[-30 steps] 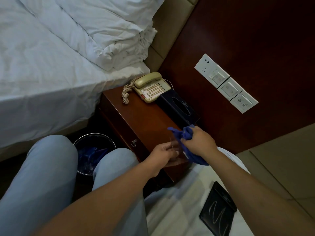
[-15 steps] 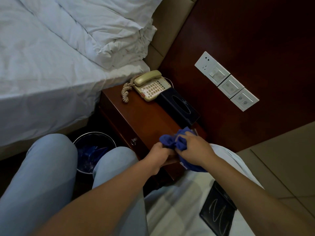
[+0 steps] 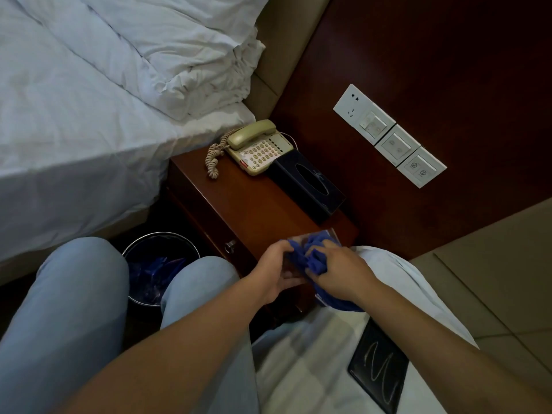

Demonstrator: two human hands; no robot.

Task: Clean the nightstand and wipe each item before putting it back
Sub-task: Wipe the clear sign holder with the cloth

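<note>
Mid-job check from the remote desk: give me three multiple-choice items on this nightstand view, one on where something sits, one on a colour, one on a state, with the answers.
1. Where does the dark tissue box sit?
A. On the nightstand, right beside the telephone
B. In the bin on the floor
C. On the bed

2. What colour is the cloth?
A. White
B. Blue
C. Red

3. What is the state of the telephone handset?
A. Hanging by its cord
B. Lying on the bed
C. Resting in its cradle

Answers:
1. A, the box stands on the wooden top with one end against the phone.
2. B, the cloth bunched in the right hand is blue, pressed on a clear flat item that the left hand holds.
3. C, the handset lies across the top of the phone base, its coiled cord trailing on the nightstand.
</note>
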